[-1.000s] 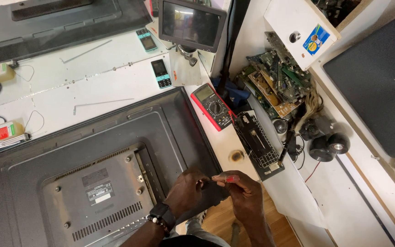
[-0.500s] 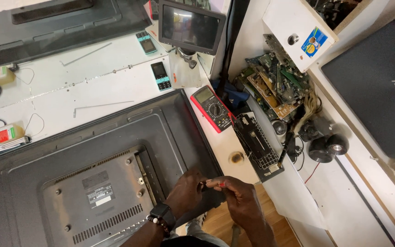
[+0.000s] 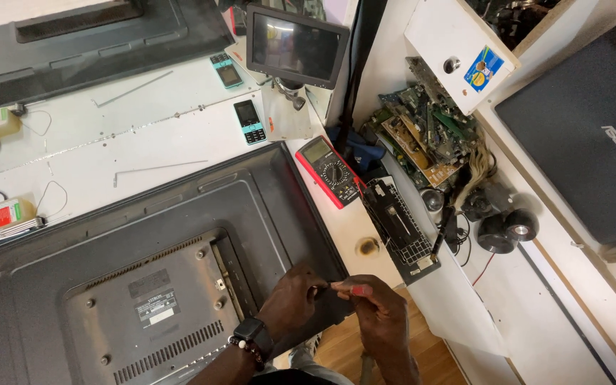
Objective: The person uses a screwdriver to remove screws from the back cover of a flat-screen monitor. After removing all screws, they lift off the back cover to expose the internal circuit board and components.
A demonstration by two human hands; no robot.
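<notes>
Where the two hands meet, low and right of centre in the frame, the fingertips pinch a slim tool with a red handle [image 3: 354,290], probably a small screwdriver; its tip is hidden under the fingers.

- Left hand [image 3: 290,303]: fingers curled together, resting on the lower right corner of the television back panel [image 3: 180,214], thumb and forefinger closed on the tool's front end. A dark wristwatch [image 3: 249,333] and bead bracelet sit at the wrist.
- Right hand [image 3: 379,314]: fingers bunched, gripping the red handle from the right, just off the panel's edge.
- Tool: long axis roughly level across the frame, pointing left toward the panel corner; the left hand is nearer the panel, the right nearer the handle end.
- Panel: large, dark, lying face down, filling the lower left; its left and bottom parts are cut off by the frame.
- Further out: red multimeter [image 3: 329,171] just beyond the panel's upper right corner; black keyboard part [image 3: 397,228] beside it; heap of green circuit boards [image 3: 425,135] at upper right; small monitor [image 3: 295,44] at top centre; two mobile phones [image 3: 249,121] on the white bench [image 3: 73,150].
- Unclear: the screw or fastening being worked, hidden by the fingers.
</notes>
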